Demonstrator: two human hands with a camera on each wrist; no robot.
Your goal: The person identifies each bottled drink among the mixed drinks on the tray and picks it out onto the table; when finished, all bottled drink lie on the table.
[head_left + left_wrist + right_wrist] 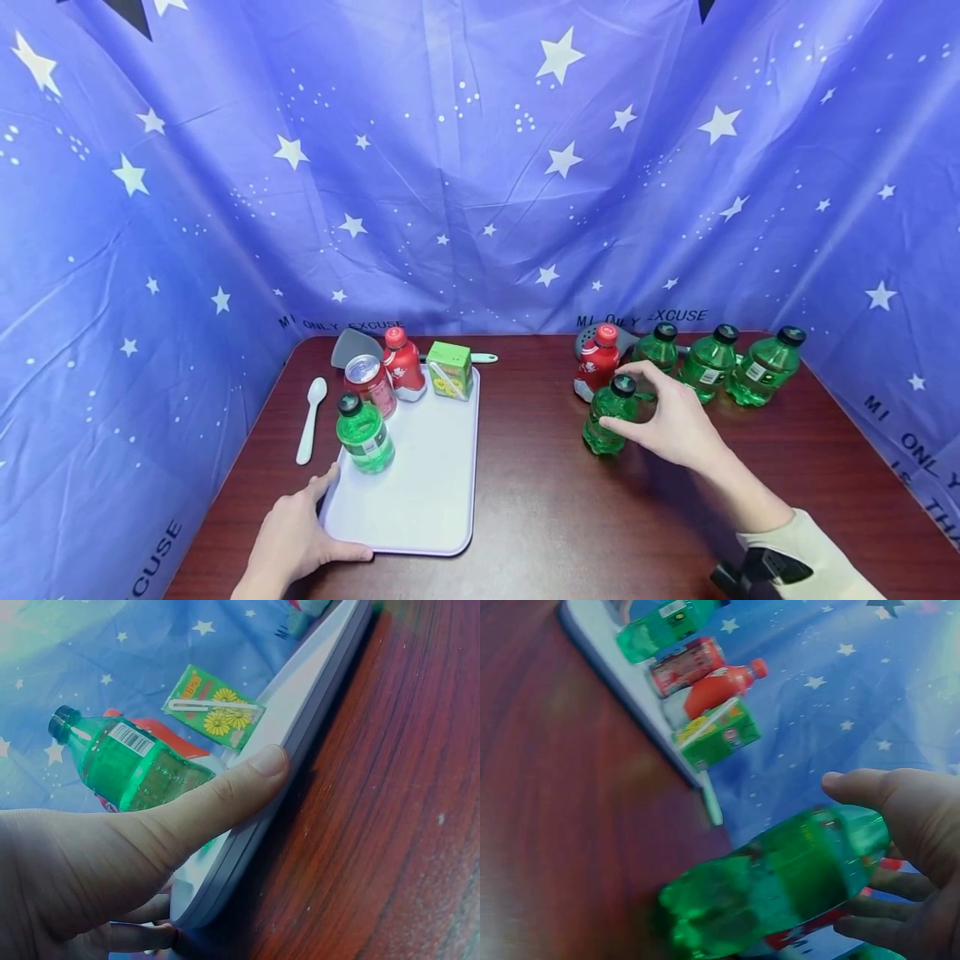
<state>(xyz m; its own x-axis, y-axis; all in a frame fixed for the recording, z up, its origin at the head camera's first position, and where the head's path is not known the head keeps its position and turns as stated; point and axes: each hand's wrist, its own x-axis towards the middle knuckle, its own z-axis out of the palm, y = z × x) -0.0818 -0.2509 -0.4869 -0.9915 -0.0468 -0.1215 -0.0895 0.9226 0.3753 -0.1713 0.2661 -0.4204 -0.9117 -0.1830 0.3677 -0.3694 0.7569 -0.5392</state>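
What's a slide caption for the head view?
Left hand at the near-left corner of the tray, right hand at a green bottle.

Bright, fairly even light fills my head view, whitening sheen along folds of the blue-violet, star-printed fabric backdrop (450, 208) and leaving pale glare on the glossy dark-red wooden tabletop (540, 508). A soft shadow spreads beneath my right hand (671, 421). Both wrist views look dimmer and bluer — my left one washes out at its upper left, while my right one smears the translucent green plastic bottle (780, 877).
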